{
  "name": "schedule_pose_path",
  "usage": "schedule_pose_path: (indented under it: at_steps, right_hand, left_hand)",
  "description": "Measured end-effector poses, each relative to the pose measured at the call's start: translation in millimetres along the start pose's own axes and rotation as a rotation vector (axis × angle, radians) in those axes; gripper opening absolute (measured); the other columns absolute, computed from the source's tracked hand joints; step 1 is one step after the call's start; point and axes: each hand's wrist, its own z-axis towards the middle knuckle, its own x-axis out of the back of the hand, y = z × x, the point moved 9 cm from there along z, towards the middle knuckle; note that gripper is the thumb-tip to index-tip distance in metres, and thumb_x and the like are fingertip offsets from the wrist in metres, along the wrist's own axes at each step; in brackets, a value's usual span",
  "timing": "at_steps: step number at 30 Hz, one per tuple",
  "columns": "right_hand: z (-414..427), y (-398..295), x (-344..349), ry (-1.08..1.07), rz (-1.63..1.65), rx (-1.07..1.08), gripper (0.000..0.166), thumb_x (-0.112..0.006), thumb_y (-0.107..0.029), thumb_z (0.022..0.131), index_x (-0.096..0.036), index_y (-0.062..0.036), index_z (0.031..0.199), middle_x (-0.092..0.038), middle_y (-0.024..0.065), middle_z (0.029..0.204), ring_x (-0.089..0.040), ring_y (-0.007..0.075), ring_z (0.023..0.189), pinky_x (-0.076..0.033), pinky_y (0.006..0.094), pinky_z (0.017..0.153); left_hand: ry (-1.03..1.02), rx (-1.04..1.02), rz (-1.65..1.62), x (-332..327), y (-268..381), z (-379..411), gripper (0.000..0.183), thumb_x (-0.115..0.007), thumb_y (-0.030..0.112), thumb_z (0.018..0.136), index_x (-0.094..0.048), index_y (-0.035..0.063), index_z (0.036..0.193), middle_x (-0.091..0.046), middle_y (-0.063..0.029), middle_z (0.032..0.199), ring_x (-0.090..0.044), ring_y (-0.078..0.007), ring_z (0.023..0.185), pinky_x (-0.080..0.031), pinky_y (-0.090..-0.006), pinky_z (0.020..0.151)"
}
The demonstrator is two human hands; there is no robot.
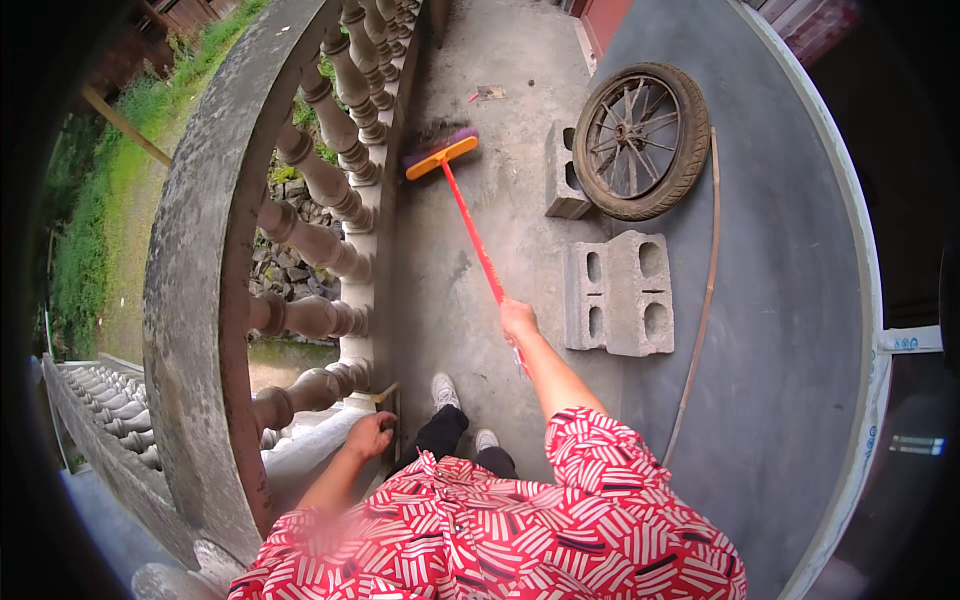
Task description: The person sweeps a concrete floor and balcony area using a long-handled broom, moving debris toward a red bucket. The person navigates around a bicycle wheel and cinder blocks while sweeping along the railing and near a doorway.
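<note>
My right hand (519,322) is closed around the red handle of a push broom (474,236), near its lower end in the picture. The broom's orange head with purple bristles rests on the concrete floor near the foot of the balustrade, beside a dark heap of debris (435,133). My left hand (370,436) hangs beside the balustrade with its fingers loosely curled and nothing seen in it. Farther along the floor lie a small flat scrap (492,92) and a little red piece (473,97).
A concrete balustrade (199,225) runs along the left. At the right, hollow concrete blocks (619,296) stand on the floor; another block (562,202) touches an old spoked wheel (690,150) leaning on the grey wall. A thin bamboo pole (705,307) leans there too.
</note>
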Motion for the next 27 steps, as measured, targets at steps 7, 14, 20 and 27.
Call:
schedule_pose_path:
  at_steps: [7, 14, 20, 27]
  right_hand:
    - [-132, 108, 122, 0.138, -0.279, 0.21, 0.034, -0.047, -0.026, 0.088, -0.052, -0.0131, 0.119, -0.048, -0.0013, 0.059, -0.042, 0.0071, 0.049, -0.036, 0.0248, 0.045]
    - [-152, 138, 147, 0.109, -0.581, -0.057, 0.033, -0.05, -0.028, 0.085, -0.054, -0.0135, 0.115, -0.058, 0.0153, 0.066, -0.057, 0.0185, 0.06, -0.044, 0.0333, 0.057]
    - [98, -89, 50, 0.057, -0.302, 0.051, 0.034, -0.045, -0.035, 0.086, -0.058, -0.0126, 0.109, -0.062, 0.0115, 0.073, -0.059, 0.0219, 0.064, -0.045, 0.0356, 0.059]
    - [288, -311, 5, -0.138, 0.148, 0.056, 0.021, -0.043, -0.023, 0.085, -0.054, -0.0083, 0.076, -0.043, 0.0036, 0.046, -0.041, 0.0153, 0.032, -0.031, 0.032, 0.03]
  left_hand:
    - [-0.034, -0.108, -0.087, 22, 47, 54, 0.035, -0.055, 0.018, 0.072, -0.055, 0.0116, 0.106, -0.062, -0.0123, 0.09, -0.059, -0.028, 0.086, -0.046, -0.0348, 0.077]
    - [-0.028, 0.002, -0.031, 65, 51, 89, 0.033, -0.058, 0.019, 0.07, -0.057, 0.0104, 0.102, -0.062, -0.0142, 0.089, -0.059, -0.0289, 0.085, -0.046, -0.0357, 0.076]
    - [0.133, 0.145, -0.28, 109, 60, 110, 0.031, -0.057, 0.011, 0.072, -0.057, 0.0087, 0.103, -0.063, -0.0132, 0.085, -0.061, -0.0258, 0.079, -0.047, -0.0329, 0.072]
    - [0.159, 0.159, -0.369, 153, 125, 153, 0.034, -0.052, 0.003, 0.075, -0.053, 0.0028, 0.109, -0.061, -0.0147, 0.097, -0.059, -0.0216, 0.089, -0.045, -0.0315, 0.079]
